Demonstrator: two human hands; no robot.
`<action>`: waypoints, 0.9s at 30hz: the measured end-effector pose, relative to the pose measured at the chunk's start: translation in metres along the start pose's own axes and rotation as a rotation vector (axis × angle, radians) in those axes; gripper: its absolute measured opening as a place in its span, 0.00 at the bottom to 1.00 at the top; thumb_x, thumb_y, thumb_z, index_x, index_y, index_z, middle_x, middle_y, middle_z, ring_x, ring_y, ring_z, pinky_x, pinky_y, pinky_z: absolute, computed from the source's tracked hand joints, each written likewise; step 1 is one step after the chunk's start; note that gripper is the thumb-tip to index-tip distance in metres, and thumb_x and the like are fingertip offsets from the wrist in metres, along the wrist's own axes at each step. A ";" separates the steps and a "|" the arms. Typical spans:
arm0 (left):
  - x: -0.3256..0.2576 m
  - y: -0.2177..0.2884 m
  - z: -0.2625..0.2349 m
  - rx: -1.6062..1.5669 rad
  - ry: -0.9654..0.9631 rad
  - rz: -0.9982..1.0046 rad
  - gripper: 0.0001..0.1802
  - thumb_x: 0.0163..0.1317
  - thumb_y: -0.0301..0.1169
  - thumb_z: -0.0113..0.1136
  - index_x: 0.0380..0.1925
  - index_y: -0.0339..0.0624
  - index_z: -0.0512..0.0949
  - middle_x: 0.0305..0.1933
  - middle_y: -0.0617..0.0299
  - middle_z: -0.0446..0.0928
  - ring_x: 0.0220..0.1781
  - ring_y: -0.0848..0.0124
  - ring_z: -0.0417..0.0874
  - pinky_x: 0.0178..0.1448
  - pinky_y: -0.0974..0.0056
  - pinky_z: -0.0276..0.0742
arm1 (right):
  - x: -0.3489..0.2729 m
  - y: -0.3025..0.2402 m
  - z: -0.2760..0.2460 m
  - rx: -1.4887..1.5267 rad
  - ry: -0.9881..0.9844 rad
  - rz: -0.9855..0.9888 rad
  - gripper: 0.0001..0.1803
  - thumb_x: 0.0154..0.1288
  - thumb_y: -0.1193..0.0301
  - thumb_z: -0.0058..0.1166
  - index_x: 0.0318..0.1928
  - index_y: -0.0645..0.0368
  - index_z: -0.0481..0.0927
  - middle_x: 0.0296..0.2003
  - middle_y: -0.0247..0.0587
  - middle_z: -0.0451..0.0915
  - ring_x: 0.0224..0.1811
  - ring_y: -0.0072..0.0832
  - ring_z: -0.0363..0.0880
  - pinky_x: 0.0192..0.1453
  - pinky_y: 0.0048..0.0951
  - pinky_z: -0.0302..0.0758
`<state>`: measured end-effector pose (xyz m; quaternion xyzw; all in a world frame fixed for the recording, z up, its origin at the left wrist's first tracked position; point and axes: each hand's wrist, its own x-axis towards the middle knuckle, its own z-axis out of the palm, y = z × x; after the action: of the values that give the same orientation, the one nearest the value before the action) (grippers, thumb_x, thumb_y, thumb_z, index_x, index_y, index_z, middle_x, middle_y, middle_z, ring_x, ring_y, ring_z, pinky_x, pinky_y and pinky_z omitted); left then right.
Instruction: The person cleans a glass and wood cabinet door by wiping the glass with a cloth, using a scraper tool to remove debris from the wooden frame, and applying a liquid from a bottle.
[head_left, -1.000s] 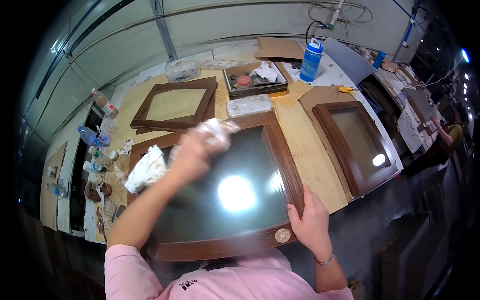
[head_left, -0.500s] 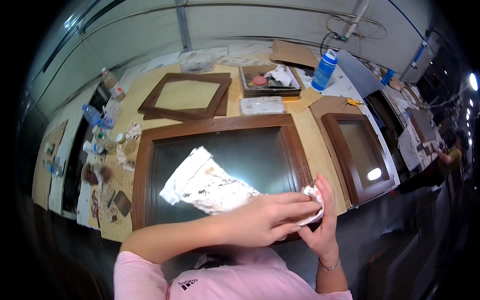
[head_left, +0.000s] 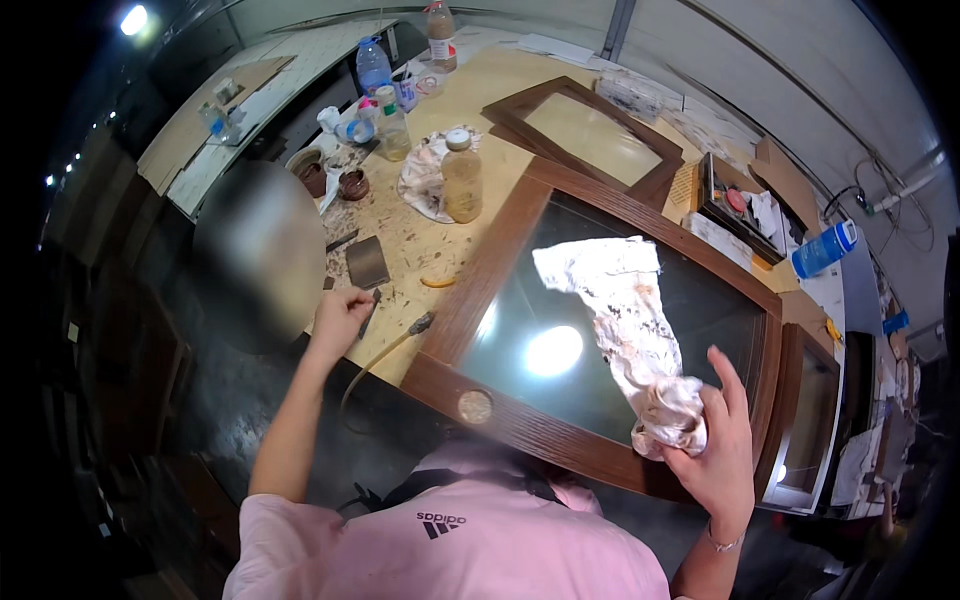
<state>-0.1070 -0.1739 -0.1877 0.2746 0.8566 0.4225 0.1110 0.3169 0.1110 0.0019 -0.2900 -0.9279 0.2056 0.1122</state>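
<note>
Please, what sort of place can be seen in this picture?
Probably a woodworking or furniture-finishing workshop: a glass-paned wooden frame lies on a speckled worktable, with a stained cloth over the glass and a small brown-smeared pot nearby.

A stained rag [head_left: 635, 310] stretches over the glass door [head_left: 650, 233], leaving passage at its near left; a jar [head_left: 462, 190] stands by its far left corner, a smaller door [head_left: 808, 415] close on its right.

Glare on glass [head_left: 540, 305], lamp [head_left: 133, 19] upper left, blurred patch [head_left: 262, 260], black rim
</note>
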 end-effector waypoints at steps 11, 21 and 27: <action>0.014 -0.060 0.045 0.639 0.026 0.087 0.07 0.57 0.27 0.60 0.34 0.38 0.82 0.37 0.47 0.82 0.43 0.47 0.84 0.51 0.47 0.80 | 0.068 -0.028 0.045 -0.170 -0.076 -0.239 0.28 0.45 0.70 0.67 0.48 0.65 0.73 0.59 0.58 0.72 0.62 0.57 0.70 0.64 0.48 0.71; 0.005 -0.078 0.025 0.840 -0.051 0.300 0.05 0.54 0.24 0.58 0.32 0.37 0.78 0.36 0.49 0.76 0.42 0.49 0.81 0.44 0.49 0.80 | 0.007 -0.022 0.042 -0.234 0.181 0.171 0.16 0.44 0.72 0.63 0.38 0.60 0.79 0.43 0.46 0.76 0.46 0.45 0.76 0.48 0.43 0.76; -0.003 -0.095 0.027 0.846 0.045 0.337 0.07 0.56 0.23 0.58 0.35 0.37 0.74 0.37 0.49 0.74 0.43 0.49 0.79 0.43 0.49 0.78 | -0.040 0.008 0.022 0.159 0.357 0.376 0.11 0.52 0.77 0.58 0.38 0.65 0.79 0.35 0.47 0.80 0.36 0.47 0.81 0.42 0.38 0.78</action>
<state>-0.1286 -0.2047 -0.2792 0.4222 0.8994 0.0537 -0.1001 0.3460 0.0864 -0.0246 -0.4792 -0.8042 0.2407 0.2562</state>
